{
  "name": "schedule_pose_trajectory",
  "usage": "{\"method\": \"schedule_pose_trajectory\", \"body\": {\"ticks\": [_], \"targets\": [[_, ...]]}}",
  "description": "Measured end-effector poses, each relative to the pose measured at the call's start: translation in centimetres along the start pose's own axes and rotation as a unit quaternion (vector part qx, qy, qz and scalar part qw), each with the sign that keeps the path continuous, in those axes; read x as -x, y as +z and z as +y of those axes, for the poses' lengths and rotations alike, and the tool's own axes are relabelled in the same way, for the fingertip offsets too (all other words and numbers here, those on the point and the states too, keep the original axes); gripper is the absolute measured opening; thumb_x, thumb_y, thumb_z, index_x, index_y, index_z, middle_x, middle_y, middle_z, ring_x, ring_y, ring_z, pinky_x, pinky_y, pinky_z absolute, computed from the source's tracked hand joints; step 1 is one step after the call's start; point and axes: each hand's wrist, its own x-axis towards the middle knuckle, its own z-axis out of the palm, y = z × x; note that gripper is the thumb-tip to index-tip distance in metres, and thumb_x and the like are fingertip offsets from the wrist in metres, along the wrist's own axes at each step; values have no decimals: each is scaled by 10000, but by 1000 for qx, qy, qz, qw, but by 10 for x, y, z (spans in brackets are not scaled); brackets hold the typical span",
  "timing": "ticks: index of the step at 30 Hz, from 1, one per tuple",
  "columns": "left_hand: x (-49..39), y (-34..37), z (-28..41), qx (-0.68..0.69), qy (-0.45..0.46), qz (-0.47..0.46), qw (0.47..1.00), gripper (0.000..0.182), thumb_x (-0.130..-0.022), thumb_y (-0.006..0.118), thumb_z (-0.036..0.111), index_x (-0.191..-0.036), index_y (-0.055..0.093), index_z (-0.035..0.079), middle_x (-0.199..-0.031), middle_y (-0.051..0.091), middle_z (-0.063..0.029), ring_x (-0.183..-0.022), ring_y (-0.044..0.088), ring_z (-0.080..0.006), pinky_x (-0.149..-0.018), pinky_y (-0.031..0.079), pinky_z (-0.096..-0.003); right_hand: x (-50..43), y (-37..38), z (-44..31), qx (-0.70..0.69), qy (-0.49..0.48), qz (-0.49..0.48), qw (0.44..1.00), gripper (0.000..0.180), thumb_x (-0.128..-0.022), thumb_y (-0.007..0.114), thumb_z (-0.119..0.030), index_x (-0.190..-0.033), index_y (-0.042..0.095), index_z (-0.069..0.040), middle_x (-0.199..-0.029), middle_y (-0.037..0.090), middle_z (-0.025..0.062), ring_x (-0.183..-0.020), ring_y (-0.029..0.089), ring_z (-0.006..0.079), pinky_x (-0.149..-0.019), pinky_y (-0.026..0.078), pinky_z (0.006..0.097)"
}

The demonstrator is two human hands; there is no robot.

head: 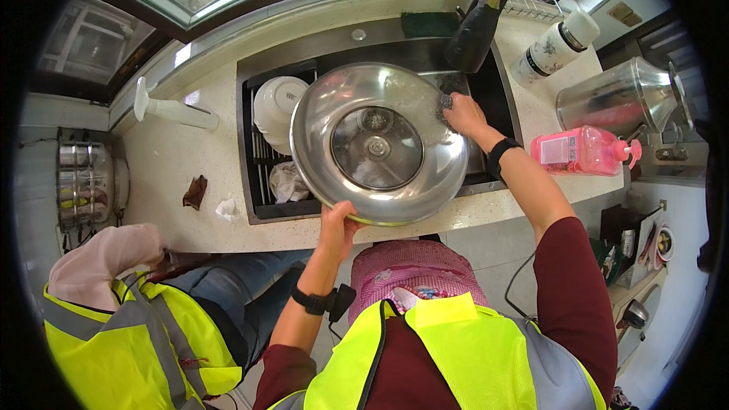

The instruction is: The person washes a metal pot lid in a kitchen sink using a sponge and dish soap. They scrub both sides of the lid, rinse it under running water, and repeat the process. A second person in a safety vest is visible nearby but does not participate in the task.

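Note:
A large round steel pan lid (438, 165) with a glass window in its middle lies over the sink (370, 48), tilted towards me. My left hand (337, 228) grips its near rim, with the thumb on top. In my right hand (468, 116) is a grey steel wool scourer (446, 102), pressed against the lid's right side. Wet patches show on the glass. To the left of the lid, white bowls (276, 105) stand upside down in a black rack (262, 154), with a crumpled whitish cloth (288, 182) below them.
A black-wrapped faucet (475, 34) rises behind the sink, near a dark green pad (430, 25). On the right are a floral flask (555, 48), a steel canister (609, 97) and a pink soap bottle (581, 151). A white spray bottle (176, 112) lies left; a co-worker (136, 341) stands there.

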Motion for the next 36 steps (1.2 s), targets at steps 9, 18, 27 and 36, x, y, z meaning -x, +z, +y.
{"method": "schedule_pose_trajectory", "body": {"ticks": [9,18,27,36], "targets": [[-60,15,9,-45,-81,-58,994,322,-787,465,125,-1028,562,-64,-1014,657,-192,-910,668,-320,-809,576,-510,15,18,22,168,55,-155,972,375,-813,680,-216,-1086,590,24,-1109,618,246,-1029,622,376,-843,523,455],[-109,38,9,-118,-141,-40,982,466,-780,468,82,-1234,419,-9,-1078,612,-189,-936,662,-330,-738,604,-484,-17,61,27,189,-185,-76,961,503,-734,750,-95,-1187,534,-112,-1175,506,202,-1032,574,412,-839,506,477],[-130,40,11,-332,25,57,941,901,-769,476,-22,-1491,-14,203,-1286,468,-243,-902,646,-380,-585,623,-412,-47,117,66,275,-52,-254,926,467,-844,619,-76,-1281,485,21,-1186,561,245,-1008,599,410,-847,523,450],[-159,30,6,-321,-67,38,944,920,-813,452,-40,-1481,-127,217,-1379,399,-242,-985,629,-394,-590,630,-432,-161,167,-5,-156,69,75,982,303,-829,628,-152,-1076,532,-6,-953,646,246,-812,634,408,-687,528,473]]}}
